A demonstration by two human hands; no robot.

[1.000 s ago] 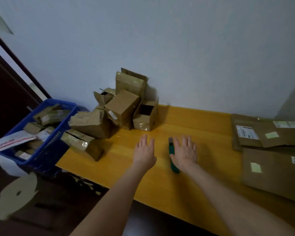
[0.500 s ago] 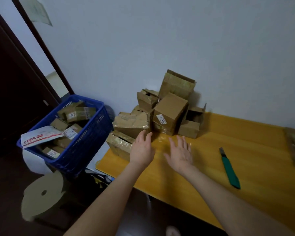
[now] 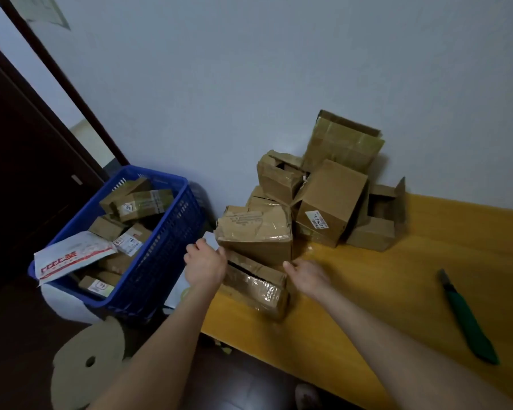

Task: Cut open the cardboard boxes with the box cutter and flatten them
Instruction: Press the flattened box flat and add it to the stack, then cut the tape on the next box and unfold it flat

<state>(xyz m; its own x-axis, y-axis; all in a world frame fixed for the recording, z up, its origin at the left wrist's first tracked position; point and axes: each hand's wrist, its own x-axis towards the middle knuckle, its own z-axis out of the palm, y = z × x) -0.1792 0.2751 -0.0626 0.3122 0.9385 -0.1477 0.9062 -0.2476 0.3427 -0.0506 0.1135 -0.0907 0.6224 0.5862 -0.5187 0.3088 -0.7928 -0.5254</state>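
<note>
A low, flat cardboard box [image 3: 256, 287] wrapped in clear tape lies at the left end of the yellow table [image 3: 397, 291]. My left hand [image 3: 205, 266] grips its left end. My right hand [image 3: 307, 276] holds its right end, thumb over the top corner. Directly behind it sits a crumpled box [image 3: 255, 232], and further back a pile of boxes [image 3: 329, 199] leans against the wall. The green box cutter [image 3: 468, 318] lies alone on the table, far right of both hands.
A blue plastic basket [image 3: 160, 255] full of small boxes and a white mailer stands off the table's left edge. A round cardboard disc [image 3: 86, 362] lies on the dark floor below. The white wall runs behind the pile.
My view swung left, away from the flattened boxes. Both hands left the cutter on the table, moved to the pile and took hold of the low taped box.
</note>
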